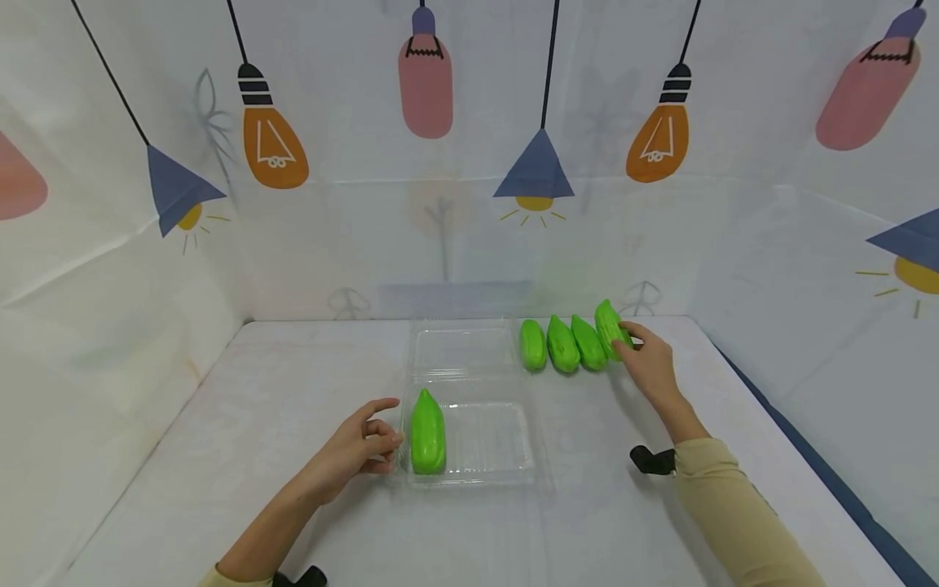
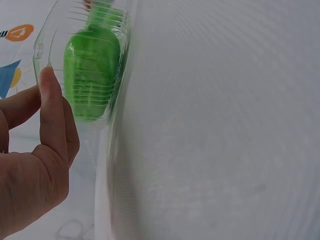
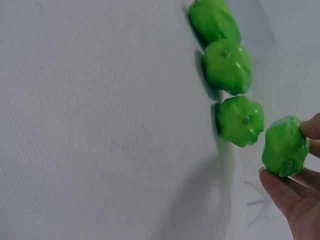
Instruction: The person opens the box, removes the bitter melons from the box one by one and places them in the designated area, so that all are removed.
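My right hand (image 1: 649,363) pinches a bright green ridged gourd (image 1: 609,326) between thumb and fingers. In the right wrist view this gourd (image 3: 286,146) is apart from the row beside it, held off the table. A clear plastic clamshell box (image 1: 480,481) lies unfolded on the table, its lid half (image 1: 462,324) at the back. One green gourd (image 1: 428,432) lies lengthwise along the left side of the box's near half. My left hand (image 1: 352,452) is at the box's left wall, fingers loosely bent; in the left wrist view a fingertip (image 2: 47,75) meets the clear rim.
Three more green gourds, the nearest to the box being a blunt one (image 1: 533,345), stand in a row right of the lid half. White cloth walls (image 1: 469,236) printed with lamps enclose the white table (image 1: 293,359) at the back and sides.
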The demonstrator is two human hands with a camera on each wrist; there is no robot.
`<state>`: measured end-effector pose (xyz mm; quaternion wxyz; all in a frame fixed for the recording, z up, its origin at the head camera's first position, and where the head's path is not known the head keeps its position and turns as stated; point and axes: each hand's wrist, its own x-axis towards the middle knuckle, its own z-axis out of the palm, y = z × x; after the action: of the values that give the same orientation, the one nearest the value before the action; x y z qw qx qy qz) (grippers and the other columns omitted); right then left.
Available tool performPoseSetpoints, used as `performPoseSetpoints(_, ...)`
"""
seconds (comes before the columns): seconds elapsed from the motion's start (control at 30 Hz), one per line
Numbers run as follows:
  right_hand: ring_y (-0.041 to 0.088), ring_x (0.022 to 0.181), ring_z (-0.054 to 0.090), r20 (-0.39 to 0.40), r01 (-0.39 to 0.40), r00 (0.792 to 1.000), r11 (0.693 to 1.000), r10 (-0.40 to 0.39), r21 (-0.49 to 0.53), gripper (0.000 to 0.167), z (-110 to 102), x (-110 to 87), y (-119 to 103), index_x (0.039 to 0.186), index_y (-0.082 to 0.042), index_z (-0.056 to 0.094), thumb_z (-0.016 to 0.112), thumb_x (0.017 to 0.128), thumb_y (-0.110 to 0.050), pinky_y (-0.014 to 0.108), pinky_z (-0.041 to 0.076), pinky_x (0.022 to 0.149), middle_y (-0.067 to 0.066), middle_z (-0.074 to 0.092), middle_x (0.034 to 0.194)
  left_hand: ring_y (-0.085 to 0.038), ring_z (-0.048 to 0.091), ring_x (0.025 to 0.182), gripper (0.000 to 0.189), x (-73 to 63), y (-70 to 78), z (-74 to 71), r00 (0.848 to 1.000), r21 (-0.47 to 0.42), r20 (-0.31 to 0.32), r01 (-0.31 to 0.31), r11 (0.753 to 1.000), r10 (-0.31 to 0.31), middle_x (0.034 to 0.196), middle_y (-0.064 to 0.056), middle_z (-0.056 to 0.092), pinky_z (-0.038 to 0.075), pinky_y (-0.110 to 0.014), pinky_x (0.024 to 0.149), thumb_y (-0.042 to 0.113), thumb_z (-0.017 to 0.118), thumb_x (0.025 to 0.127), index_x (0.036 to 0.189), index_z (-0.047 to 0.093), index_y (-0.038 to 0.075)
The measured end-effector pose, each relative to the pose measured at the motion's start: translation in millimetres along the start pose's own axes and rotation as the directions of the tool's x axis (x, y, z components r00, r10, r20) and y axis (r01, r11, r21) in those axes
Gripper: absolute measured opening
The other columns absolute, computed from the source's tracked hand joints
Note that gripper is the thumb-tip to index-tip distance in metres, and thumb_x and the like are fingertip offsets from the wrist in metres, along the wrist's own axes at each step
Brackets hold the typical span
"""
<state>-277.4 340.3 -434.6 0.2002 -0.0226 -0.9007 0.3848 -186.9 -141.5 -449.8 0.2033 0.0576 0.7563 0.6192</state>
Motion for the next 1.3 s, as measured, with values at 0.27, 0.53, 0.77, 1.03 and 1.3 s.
performPoseSetpoints(0.27, 0.050, 0.110, 0.063, 0.015, -0.006, 1.000, 0.999, 0.006, -0.035, 0.044, -1, 0.7, 11, 0.136, 0.004, 0.055, 0.057, 0.097, -0.015, 0.052, 0.057, 0.082, 0.029, 0.055, 0.138, -0.014, 0.059, 0.079, 0.071, -0.5, 0.1, 0.5, 1.000, -0.005, 0.002, -0.006, 1.000, 0.006, 0.095, -0.004, 0.057, 0.060, -0.026, 0.068, 0.021, 0.069, 0.094, 0.153, 0.029, 0.012)
performPoseSetpoints(0.53, 0.048, 0.110, 0.062, 0.047, -0.015, 0.999, 0.996, 0.019, -0.086, 0.044, 1, 0.2, 18, 0.137, 0.005, 0.054, 0.057, 0.098, -0.016, 0.049, 0.056, 0.083, 0.031, 0.055, 0.136, -0.014, 0.060, 0.078, 0.071, -0.1, -1.3, 0.0, 1.000, -0.010, 0.004, -0.007, 1.000, 0.007, 0.094, -0.004, 0.057, 0.059, -0.026, 0.067, 0.020, 0.069, 0.094, 0.153, 0.029, 0.012)
performPoseSetpoints(0.77, 0.049, 0.111, 0.061, 0.081, -0.016, 0.996, 0.993, 0.025, -0.115, 0.044, 2, -0.5, 20, 0.137, 0.005, 0.053, 0.056, 0.099, -0.018, 0.052, 0.054, 0.084, 0.034, 0.054, 0.135, -0.014, 0.060, 0.077, 0.070, -0.3, -0.9, 0.1, 1.000, -0.012, 0.004, -0.007, 1.000, 0.007, 0.093, -0.003, 0.058, 0.059, -0.025, 0.067, 0.017, 0.067, 0.095, 0.153, 0.029, 0.010)
performPoseSetpoints(1.03, 0.048, 0.114, 0.059, 0.096, -0.038, 0.994, 0.990, 0.051, -0.139, 0.045, 7, 0.5, 21, 0.138, 0.004, 0.052, 0.054, 0.100, -0.020, 0.054, 0.053, 0.087, 0.033, 0.054, 0.136, -0.015, 0.060, 0.078, 0.069, 0.9, -0.1, -0.1, 1.000, -0.009, 0.010, -0.015, 1.000, 0.015, 0.094, -0.005, 0.058, 0.059, -0.027, 0.067, 0.016, 0.065, 0.096, 0.153, 0.028, 0.009)
performPoseSetpoints(1.3, 0.048, 0.115, 0.058, 0.103, -0.027, 0.994, 0.988, 0.043, -0.153, 0.045, 8, 0.7, 22, 0.138, 0.004, 0.052, 0.053, 0.101, -0.020, 0.056, 0.052, 0.088, 0.033, 0.054, 0.135, -0.015, 0.060, 0.077, 0.070, 1.1, -1.2, -1.3, 1.000, -0.012, 0.012, -0.010, 1.000, 0.010, 0.092, -0.004, 0.058, 0.059, -0.026, 0.067, 0.017, 0.066, 0.096, 0.153, 0.028, 0.010)
